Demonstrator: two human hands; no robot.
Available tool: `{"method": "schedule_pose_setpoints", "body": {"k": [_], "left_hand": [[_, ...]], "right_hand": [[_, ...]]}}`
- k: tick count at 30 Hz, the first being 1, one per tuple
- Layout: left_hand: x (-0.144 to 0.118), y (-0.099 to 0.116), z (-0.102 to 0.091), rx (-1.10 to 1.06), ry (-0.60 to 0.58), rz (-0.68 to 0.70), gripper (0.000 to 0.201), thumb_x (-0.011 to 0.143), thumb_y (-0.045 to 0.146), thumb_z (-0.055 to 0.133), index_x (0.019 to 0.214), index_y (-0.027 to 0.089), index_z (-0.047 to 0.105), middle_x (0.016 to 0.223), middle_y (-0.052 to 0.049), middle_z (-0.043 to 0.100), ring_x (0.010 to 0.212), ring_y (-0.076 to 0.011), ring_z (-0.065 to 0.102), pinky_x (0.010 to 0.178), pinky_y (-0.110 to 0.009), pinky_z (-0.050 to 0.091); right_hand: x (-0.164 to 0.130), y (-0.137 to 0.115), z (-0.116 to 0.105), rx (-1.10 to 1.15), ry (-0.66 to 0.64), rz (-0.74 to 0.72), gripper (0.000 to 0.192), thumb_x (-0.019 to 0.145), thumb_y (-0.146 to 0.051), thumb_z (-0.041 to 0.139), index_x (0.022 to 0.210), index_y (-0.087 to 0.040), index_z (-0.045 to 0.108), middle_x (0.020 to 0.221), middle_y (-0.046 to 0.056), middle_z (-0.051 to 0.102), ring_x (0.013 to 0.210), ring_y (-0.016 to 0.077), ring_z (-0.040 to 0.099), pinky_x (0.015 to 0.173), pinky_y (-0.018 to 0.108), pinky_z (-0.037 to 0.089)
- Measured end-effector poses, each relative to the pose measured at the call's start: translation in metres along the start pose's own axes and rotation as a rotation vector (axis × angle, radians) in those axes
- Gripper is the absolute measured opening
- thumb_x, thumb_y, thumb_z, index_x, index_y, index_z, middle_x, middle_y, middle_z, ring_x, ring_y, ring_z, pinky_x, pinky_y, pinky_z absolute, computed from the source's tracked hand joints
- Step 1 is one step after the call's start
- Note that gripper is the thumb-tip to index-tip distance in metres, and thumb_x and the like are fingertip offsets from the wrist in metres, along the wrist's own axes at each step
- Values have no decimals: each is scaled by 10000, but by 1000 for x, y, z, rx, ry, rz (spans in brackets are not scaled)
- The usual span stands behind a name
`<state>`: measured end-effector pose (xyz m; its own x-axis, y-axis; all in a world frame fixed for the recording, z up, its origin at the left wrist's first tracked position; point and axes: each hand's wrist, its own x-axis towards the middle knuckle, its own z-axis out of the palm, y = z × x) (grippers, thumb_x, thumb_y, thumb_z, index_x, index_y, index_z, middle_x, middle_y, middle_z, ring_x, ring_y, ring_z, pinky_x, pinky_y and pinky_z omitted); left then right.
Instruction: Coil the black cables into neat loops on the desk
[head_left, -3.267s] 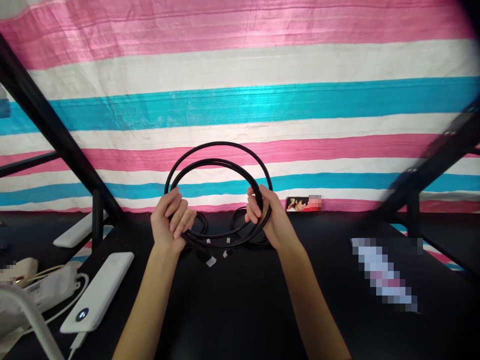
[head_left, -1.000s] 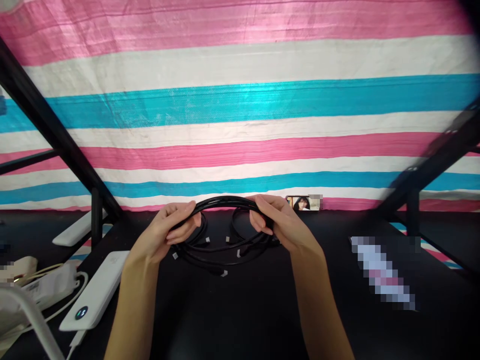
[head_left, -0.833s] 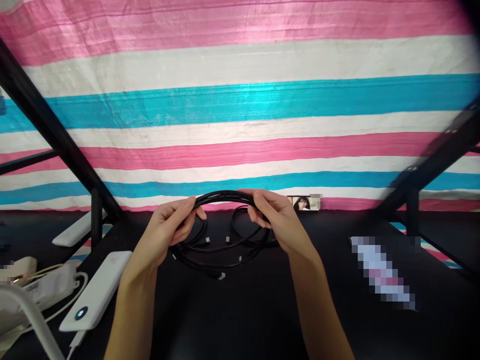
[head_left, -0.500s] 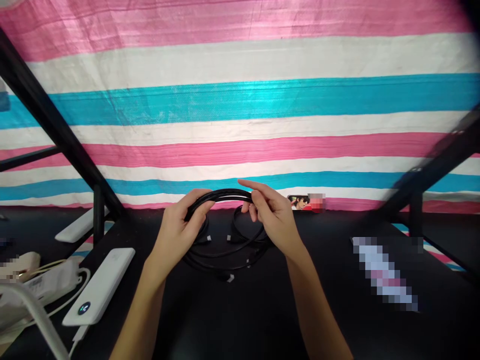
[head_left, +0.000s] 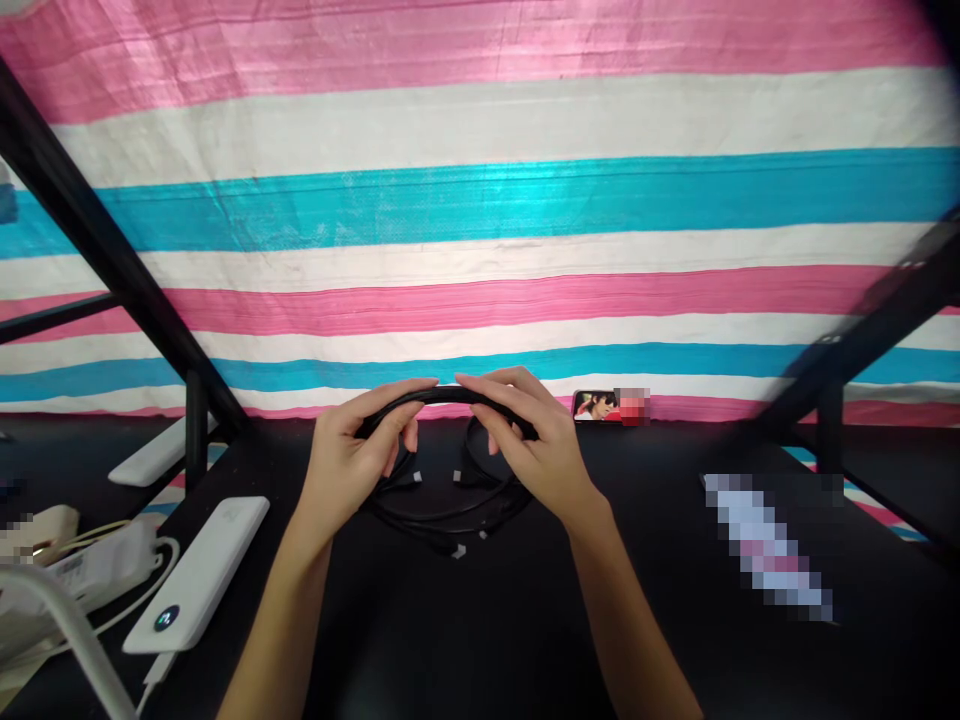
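Note:
A coiled black cable (head_left: 450, 395) arches between my two hands, its upper strands bunched together. My left hand (head_left: 360, 440) pinches the bundle on the left, thumb below and index finger along the top. On the right, my right hand (head_left: 536, 435) closes on the same bundle, with its index finger laid over the strands. Lower loops of the coil hang at or near the table top. Several connector ends dangle from it, among them a plug (head_left: 459, 550) with a light tip at the bottom and another plug (head_left: 457, 478) inside the loop.
At the left lie a white power bank (head_left: 199, 575) with a lit display and a white power strip (head_left: 97, 575) with cords. A phone (head_left: 596, 406) leans against the striped sheet (head_left: 480, 200). A blurred flat item (head_left: 772, 545) lies right. Black frame bars (head_left: 127, 260) slant at both sides.
My right hand has moved slightly left and its raised index finger has come down onto the cable bundle. The strands at the top are pressed closer together, and the dangling plugs have shifted a little.

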<state>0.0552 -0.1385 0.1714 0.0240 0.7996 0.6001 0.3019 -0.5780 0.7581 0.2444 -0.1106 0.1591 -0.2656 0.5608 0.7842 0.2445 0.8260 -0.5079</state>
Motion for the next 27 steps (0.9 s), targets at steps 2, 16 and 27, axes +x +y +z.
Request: {"method": "schedule_pose_setpoints", "body": {"k": [2,16,27], "left_hand": [[0,-4,-1,-24,-33,13,298,871,153,534,1092,258,704,604,42,587,388,-23,414,397,-148,352],[7,-16,9,-275,-215,-311,373,877,500,518,751,162,612,353,92,304,277,-30,296,345,-178,191],[13,-16,3,-386,-148,-400,545,788,525,629,510,175,318,389,87,231,333,-15,150,364,-212,58]], "right_hand": [[1,0,-1,-22,2,-52,372,921,-112,494,1173,-340,647,1037,27,597,758,102,605,636,233,499],[5,19,-6,34,186,-13,371,802,12,533,890,-277,748,942,1,683,861,139,628,718,268,514],[6,0,-4,276,-75,421,448,772,-316,698,1204,-227,622,660,-36,570,472,52,381,438,202,329]]}}
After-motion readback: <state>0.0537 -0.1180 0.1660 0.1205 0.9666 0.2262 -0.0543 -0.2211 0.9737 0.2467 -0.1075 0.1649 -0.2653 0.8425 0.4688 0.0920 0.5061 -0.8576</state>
